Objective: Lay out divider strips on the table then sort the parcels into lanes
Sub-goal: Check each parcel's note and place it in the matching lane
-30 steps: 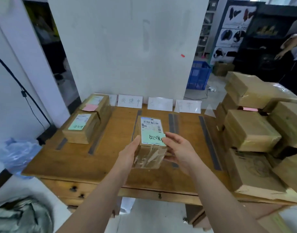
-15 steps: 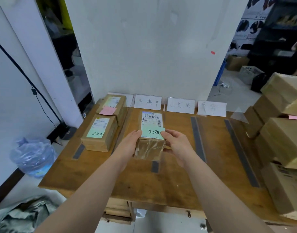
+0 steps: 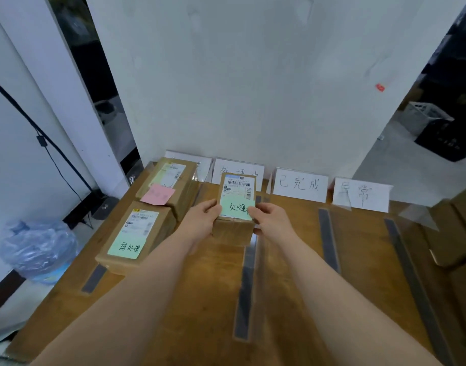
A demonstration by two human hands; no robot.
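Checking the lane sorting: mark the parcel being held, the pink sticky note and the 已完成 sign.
held parcel (image 3: 231,233), head view, on its brown near face.
pink sticky note (image 3: 158,194), head view, on the middle of the paper.
已完成 sign (image 3: 300,184), head view, on the middle character.

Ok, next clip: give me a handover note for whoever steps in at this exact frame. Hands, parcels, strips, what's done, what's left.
Hands: left hand and right hand each grip a side of the green-noted parcel, just in front of the second lane sign. Whether it rests on the table is unclear.
Done: grey divider strips lie along the table. Two parcels sit in the leftmost lane, the pink-noted parcel behind the near parcel.
Left: release this parcel in its lane, then probably sort the brown boxes at the right edge.
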